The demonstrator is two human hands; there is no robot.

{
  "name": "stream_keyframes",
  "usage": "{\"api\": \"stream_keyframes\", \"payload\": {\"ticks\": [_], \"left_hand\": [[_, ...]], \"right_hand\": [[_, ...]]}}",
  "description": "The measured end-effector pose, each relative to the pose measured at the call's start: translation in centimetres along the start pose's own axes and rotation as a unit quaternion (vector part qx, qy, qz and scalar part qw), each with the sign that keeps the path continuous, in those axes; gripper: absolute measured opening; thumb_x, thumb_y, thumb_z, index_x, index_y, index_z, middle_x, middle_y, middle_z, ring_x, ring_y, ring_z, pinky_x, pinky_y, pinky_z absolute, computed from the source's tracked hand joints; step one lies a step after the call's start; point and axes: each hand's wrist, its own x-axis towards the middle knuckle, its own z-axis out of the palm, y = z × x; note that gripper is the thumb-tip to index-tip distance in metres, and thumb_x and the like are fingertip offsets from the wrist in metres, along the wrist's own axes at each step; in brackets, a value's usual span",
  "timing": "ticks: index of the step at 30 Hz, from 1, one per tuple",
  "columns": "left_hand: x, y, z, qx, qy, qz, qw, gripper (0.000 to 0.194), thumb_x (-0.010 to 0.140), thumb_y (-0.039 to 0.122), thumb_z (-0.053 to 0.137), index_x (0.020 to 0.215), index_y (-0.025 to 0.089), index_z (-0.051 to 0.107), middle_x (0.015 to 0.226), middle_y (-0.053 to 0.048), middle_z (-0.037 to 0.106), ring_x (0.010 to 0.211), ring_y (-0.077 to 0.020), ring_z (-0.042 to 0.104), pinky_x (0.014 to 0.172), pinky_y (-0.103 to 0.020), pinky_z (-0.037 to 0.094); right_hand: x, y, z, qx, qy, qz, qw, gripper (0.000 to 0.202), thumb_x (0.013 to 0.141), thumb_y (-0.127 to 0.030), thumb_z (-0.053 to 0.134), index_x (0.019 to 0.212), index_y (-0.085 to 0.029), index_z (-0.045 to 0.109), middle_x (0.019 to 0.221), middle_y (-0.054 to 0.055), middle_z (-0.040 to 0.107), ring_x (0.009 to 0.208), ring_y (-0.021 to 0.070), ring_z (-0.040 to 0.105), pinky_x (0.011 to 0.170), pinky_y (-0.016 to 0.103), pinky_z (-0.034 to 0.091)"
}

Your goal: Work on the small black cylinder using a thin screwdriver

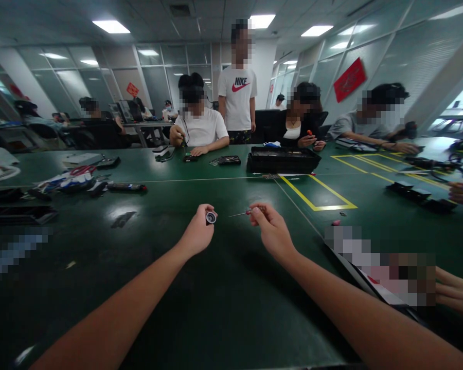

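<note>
My left hand (201,230) is closed around a small dark cylindrical object (211,218) with a pale ring at its open end, which faces right and toward me. Its kind does not show, and my fingers cover most of its body. My right hand (272,226) pinches a small screwdriver (239,214) by its reddish handle, partly hidden by the fingers. The thin metal shaft points left toward the ringed end, with a gap between them. Both hands are raised over the green table (216,308).
Across the table, a black box-like housing (283,160) stands before seated people. Tools and cables (75,177) lie at the left, with another screwdriver (127,187). Yellow tape (334,208) marks the surface at right. Another person's hand (457,290) is at the lower right.
</note>
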Motion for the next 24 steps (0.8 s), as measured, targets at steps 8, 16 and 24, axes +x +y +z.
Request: {"api": "stream_keyframes", "payload": {"ticks": [8, 16, 24], "left_hand": [[-0.4, -2.9, -0.6, 0.077, -0.026, 0.106, 0.991, 0.036, 0.084, 0.01, 0.066, 0.117, 0.025, 0.067, 0.122, -0.005, 0.067, 0.115, -0.0225, 0.06, 0.107, -0.041, 0.043], [-0.5, -2.6, -0.5, 0.087, -0.021, 0.091, 0.992, 0.044, 0.085, 0.016, 0.069, 0.129, 0.025, 0.064, 0.128, -0.005, 0.067, 0.118, -0.0237, 0.06, 0.108, -0.043, 0.042], [-0.6, -2.5, -0.7, 0.093, -0.042, 0.098, 0.99, 0.044, 0.087, 0.02, 0.068, 0.13, 0.029, 0.065, 0.131, -0.003, 0.066, 0.124, -0.0251, 0.058, 0.113, -0.044, 0.038]], "right_hand": [[-0.8, -0.1, 0.2, -0.005, -0.06, -0.021, 0.998, 0.025, 0.096, -0.041, 0.054, 0.111, -0.023, 0.063, 0.098, 0.006, 0.073, 0.092, 0.0216, 0.069, 0.084, 0.039, 0.053], [-0.9, 0.5, 0.5, -0.028, -0.084, -0.02, 0.996, 0.023, 0.097, -0.038, 0.052, 0.113, -0.024, 0.063, 0.099, 0.005, 0.074, 0.094, 0.0202, 0.07, 0.085, 0.038, 0.052], [-0.7, 0.4, 0.4, -0.045, -0.078, -0.016, 0.996, 0.023, 0.097, -0.038, 0.053, 0.111, -0.023, 0.064, 0.096, 0.004, 0.075, 0.091, 0.02, 0.07, 0.085, 0.038, 0.052]]}}
